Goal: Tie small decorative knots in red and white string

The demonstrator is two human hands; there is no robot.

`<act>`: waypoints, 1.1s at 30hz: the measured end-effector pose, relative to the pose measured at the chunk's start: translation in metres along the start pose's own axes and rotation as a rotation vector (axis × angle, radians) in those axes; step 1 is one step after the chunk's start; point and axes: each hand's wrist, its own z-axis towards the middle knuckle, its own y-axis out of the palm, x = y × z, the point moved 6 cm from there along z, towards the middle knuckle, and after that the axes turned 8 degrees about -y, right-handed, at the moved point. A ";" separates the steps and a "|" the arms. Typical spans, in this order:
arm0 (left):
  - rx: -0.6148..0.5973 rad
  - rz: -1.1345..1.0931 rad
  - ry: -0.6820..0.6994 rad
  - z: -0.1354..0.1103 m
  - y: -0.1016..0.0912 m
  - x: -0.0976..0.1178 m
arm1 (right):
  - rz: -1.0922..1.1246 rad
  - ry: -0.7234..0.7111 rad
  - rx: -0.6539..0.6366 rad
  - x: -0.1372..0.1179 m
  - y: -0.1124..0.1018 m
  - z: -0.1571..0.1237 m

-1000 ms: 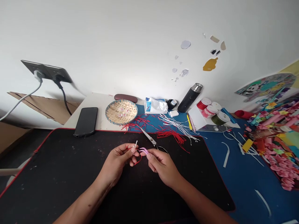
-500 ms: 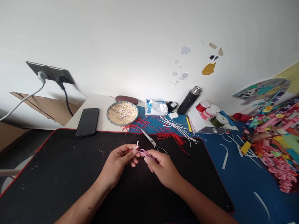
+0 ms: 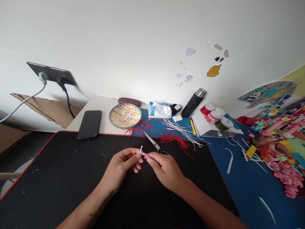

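Observation:
Between the thumb and fingers of my left hand [image 3: 126, 162] is a small piece of knotted white and red cord [image 3: 140, 149], its white end sticking up. My right hand [image 3: 165, 167] is closed around purple curved tweezers [image 3: 145, 155]. Their tips touch the cord at my left fingertips; my fingers hide part of the knot. Just beyond my right hand lie scissors [image 3: 152, 141] with the blades pointing away, their handles partly covered by the hand. Red cords [image 3: 178, 141] and white cords [image 3: 183, 130] are spread behind them.
A woven basket [image 3: 125, 116] with small red-and-white knots stands behind the black mat [image 3: 71, 165]. A phone [image 3: 90, 124] lies at left. Along the wall are a tissue pack [image 3: 159, 110], a black flask [image 3: 194, 103] and thread spools [image 3: 224, 123]. Colourful paper flowers [image 3: 289, 175] fill the right side.
The tweezers' prongs, apart before, now look pressed together at the cord. My right hand has tilted slightly, and my left hand keeps its hold.

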 end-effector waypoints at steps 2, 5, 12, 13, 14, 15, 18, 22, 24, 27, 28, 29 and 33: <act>0.001 0.002 -0.004 -0.001 0.000 0.000 | -0.005 -0.009 0.014 0.001 -0.001 0.000; 0.004 0.008 -0.013 -0.001 0.001 0.001 | -0.003 -0.013 0.027 0.003 -0.004 -0.001; -0.008 0.019 -0.024 0.000 0.000 -0.001 | -0.102 -0.033 -0.039 0.002 -0.002 0.002; -0.012 0.025 -0.027 0.001 0.000 -0.001 | -0.122 -0.035 -0.051 0.002 -0.002 0.002; -0.015 0.033 -0.030 0.001 -0.001 -0.002 | -0.139 -0.039 -0.062 0.001 -0.001 0.002; -0.016 0.042 -0.033 0.001 -0.001 -0.003 | -0.154 -0.045 -0.069 0.001 -0.001 0.002; -0.011 0.071 -0.032 0.001 -0.003 -0.003 | -0.193 -0.074 -0.072 -0.002 -0.002 0.002; 0.020 0.142 -0.026 0.001 -0.005 -0.002 | -0.254 -0.101 -0.094 -0.004 -0.004 0.004; 0.041 0.186 -0.022 0.000 -0.006 -0.002 | -0.295 -0.100 -0.121 -0.004 -0.004 0.005; 0.060 0.239 -0.016 0.000 -0.008 -0.002 | -0.330 -0.096 -0.153 -0.004 -0.003 0.006; 0.063 0.249 -0.015 0.000 -0.008 -0.002 | -0.333 -0.094 -0.159 -0.004 -0.004 0.007; 0.062 0.252 -0.014 0.000 -0.008 -0.002 | -0.331 -0.090 -0.164 -0.004 -0.004 0.007; 0.016 0.197 -0.035 0.001 -0.006 -0.001 | -0.262 -0.067 -0.171 -0.005 -0.006 0.008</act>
